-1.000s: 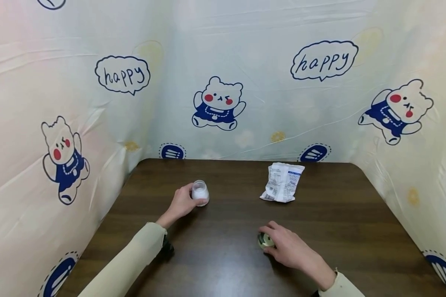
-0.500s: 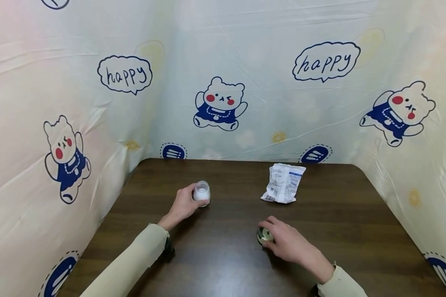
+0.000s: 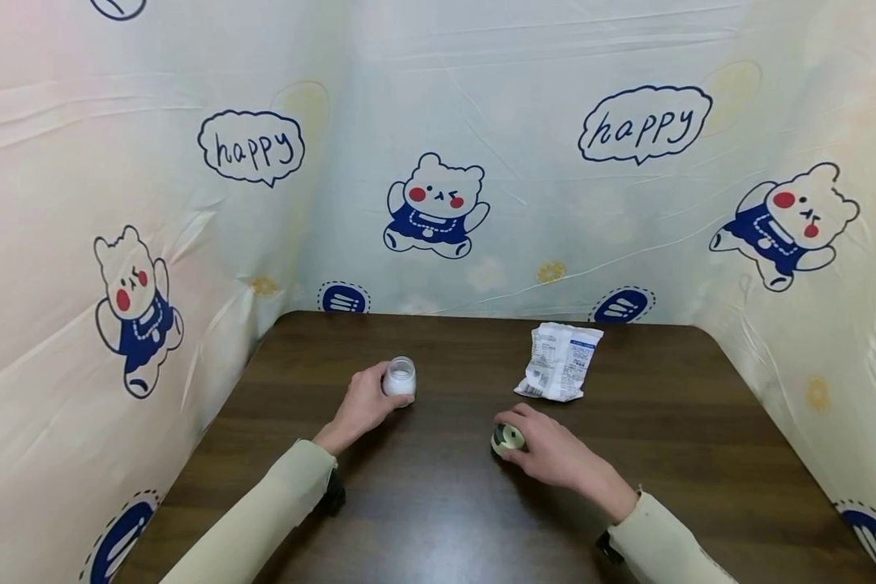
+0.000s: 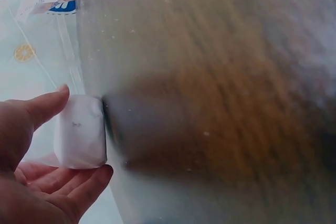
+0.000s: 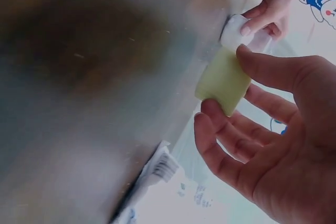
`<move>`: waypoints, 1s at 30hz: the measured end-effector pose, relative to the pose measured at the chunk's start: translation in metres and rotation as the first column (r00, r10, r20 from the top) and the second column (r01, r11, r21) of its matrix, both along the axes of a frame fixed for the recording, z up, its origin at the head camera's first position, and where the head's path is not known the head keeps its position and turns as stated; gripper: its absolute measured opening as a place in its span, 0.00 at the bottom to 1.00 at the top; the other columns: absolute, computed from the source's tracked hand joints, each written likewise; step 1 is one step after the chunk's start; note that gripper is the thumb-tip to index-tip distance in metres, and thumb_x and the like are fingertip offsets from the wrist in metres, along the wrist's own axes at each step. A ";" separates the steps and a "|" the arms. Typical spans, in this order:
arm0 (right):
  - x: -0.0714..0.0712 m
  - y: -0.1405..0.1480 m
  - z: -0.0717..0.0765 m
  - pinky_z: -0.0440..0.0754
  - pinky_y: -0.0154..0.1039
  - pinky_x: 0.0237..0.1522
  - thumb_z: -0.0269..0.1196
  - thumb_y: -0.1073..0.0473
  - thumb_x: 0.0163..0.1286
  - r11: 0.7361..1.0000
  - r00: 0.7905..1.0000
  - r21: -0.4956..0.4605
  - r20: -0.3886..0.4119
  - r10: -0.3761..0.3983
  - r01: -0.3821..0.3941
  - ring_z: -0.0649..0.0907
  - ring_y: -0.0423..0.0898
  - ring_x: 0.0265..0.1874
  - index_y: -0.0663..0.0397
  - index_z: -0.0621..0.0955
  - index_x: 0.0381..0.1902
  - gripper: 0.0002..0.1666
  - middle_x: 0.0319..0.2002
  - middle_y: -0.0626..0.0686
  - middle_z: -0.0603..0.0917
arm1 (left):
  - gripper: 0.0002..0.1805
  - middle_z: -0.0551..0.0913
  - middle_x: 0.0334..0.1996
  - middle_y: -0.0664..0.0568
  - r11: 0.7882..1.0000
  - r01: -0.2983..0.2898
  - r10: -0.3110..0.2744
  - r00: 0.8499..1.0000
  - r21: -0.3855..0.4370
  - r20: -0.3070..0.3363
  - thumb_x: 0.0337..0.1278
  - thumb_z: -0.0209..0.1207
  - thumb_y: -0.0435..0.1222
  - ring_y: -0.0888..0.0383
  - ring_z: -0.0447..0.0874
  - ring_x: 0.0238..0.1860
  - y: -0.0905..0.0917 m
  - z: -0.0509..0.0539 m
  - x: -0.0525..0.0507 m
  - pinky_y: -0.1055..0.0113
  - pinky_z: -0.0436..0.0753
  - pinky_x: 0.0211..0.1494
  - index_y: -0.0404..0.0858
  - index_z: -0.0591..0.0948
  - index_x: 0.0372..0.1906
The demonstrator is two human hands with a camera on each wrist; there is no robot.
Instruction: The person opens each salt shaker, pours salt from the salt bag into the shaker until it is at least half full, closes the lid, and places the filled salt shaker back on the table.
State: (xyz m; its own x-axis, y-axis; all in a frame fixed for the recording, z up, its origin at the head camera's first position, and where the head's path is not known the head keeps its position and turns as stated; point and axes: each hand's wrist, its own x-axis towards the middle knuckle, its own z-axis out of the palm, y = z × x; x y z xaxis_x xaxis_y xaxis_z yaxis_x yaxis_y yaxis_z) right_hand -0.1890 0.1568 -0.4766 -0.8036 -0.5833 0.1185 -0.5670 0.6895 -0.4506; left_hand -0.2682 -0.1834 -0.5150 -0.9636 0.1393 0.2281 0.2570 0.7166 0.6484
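Note:
In the head view, my left hand [image 3: 365, 403] grips a small clear jar [image 3: 400, 381] with white contents, its open mouth facing up. The left wrist view shows the jar [image 4: 81, 132] between thumb and fingers, its base at the table top. To the right, nearer to me, my right hand [image 3: 558, 452] holds a short pale green cylinder [image 3: 508, 437] with dark patches and a dark spot on top. Thumb and fingertips pinch the cylinder [image 5: 224, 81] in the right wrist view. Whether it touches the table is unclear.
A crumpled white printed packet [image 3: 559, 362] lies at the back right of the dark wooden table [image 3: 438, 503], beyond my right hand. A patterned curtain [image 3: 526, 203] encloses the table at the back and both sides.
My right hand has moved the green cylinder left and away from me, toward the jar. The left hand keeps its grip on the jar, nearly in place; the view has shifted slightly.

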 end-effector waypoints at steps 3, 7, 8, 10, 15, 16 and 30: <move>-0.009 -0.008 0.004 0.83 0.49 0.47 0.75 0.60 0.68 1.000 1.000 -0.006 -0.022 0.008 -0.008 0.82 0.46 0.44 0.59 0.82 0.61 0.25 0.53 0.53 0.82 | 0.35 0.87 0.51 0.42 1.000 0.009 -0.009 1.000 -0.009 -0.011 0.50 0.82 0.39 0.47 0.87 0.48 0.000 0.000 -0.001 0.49 0.85 0.50 0.32 0.81 0.62; -0.021 -0.019 0.007 0.82 0.50 0.49 0.74 0.60 0.70 1.000 1.000 -0.020 -0.023 0.002 -0.003 0.82 0.47 0.46 0.60 0.81 0.63 0.26 0.55 0.54 0.81 | 0.35 0.87 0.53 0.42 1.000 0.021 -0.021 1.000 -0.014 -0.005 0.51 0.82 0.39 0.47 0.86 0.49 0.000 0.001 -0.001 0.49 0.85 0.50 0.32 0.81 0.63; -0.024 -0.022 0.007 0.82 0.50 0.50 0.73 0.60 0.70 1.000 1.000 -0.026 -0.023 0.001 -0.001 0.82 0.47 0.46 0.59 0.81 0.64 0.26 0.55 0.55 0.81 | 0.35 0.86 0.53 0.42 1.000 0.022 -0.022 1.000 -0.014 -0.002 0.51 0.82 0.39 0.47 0.86 0.49 0.001 0.001 -0.001 0.49 0.85 0.50 0.32 0.81 0.63; -0.031 -0.029 0.006 0.82 0.50 0.51 0.73 0.60 0.71 0.999 1.000 -0.037 -0.021 -0.005 0.004 0.82 0.48 0.47 0.59 0.81 0.64 0.26 0.56 0.55 0.82 | 0.36 0.86 0.53 0.41 1.000 0.021 -0.020 1.000 -0.011 0.004 0.51 0.82 0.39 0.46 0.86 0.50 0.001 0.002 -0.001 0.48 0.85 0.50 0.32 0.81 0.63; -0.044 -0.045 0.004 0.82 0.49 0.51 0.72 0.60 0.72 0.999 1.000 -0.046 -0.018 -0.007 0.006 0.82 0.48 0.49 0.57 0.81 0.65 0.26 0.58 0.55 0.81 | 0.36 0.86 0.53 0.42 1.000 0.009 -0.009 1.000 -0.017 0.007 0.49 0.82 0.39 0.46 0.86 0.50 0.003 0.004 0.000 0.48 0.85 0.51 0.33 0.81 0.63; -0.046 -0.048 0.005 0.82 0.49 0.51 0.71 0.59 0.72 0.999 1.000 -0.044 -0.018 -0.007 0.007 0.82 0.48 0.49 0.56 0.81 0.65 0.26 0.58 0.55 0.81 | 0.36 0.86 0.53 0.42 1.000 0.009 -0.009 1.000 -0.019 0.007 0.49 0.83 0.39 0.46 0.86 0.50 0.003 0.004 -0.001 0.48 0.85 0.52 0.33 0.82 0.63; -0.068 -0.083 0.017 0.82 0.48 0.52 0.69 0.57 0.75 0.997 0.999 -0.074 -0.032 0.006 -0.009 0.82 0.48 0.53 0.48 0.78 0.69 0.27 0.63 0.53 0.78 | 0.34 0.86 0.51 0.42 1.000 0.008 -0.008 1.000 -0.009 -0.004 0.46 0.84 0.38 0.46 0.86 0.49 0.004 0.005 -0.003 0.46 0.84 0.52 0.33 0.83 0.60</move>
